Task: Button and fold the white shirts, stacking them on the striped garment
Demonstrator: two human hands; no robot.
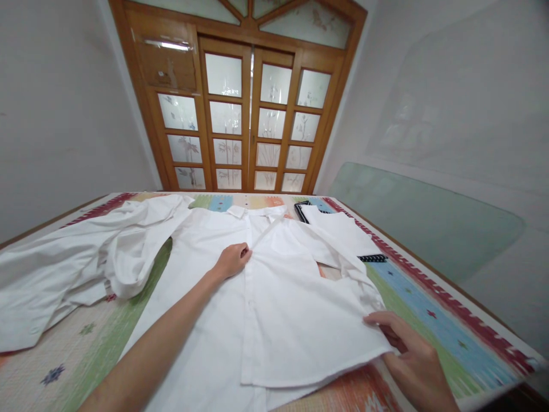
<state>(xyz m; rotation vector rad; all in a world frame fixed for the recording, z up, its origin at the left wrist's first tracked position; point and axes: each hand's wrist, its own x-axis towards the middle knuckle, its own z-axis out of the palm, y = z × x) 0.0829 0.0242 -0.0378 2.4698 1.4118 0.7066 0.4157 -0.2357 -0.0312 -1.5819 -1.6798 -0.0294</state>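
A white button-up shirt (287,320) lies spread on the bed, its collar at the far end and its button edge running down the middle. My left hand (233,259) is closed on the front edge of the shirt, a little below the collar, and pulls the cloth into small creases. Near the lower right corner, my right hand (405,346) pinches the shirt's side edge between thumb and fingers. One sleeve stretches out to the left in loose folds, while the right side of the shirt is bunched along its edge.
Folded white cloth (343,229) with black patterned pieces (373,258) lies beyond the shirt on the right. A colourful striped sheet (429,312) covers the bed. Walls rise on both sides, and a wooden door with glass panes (251,114) stands behind.
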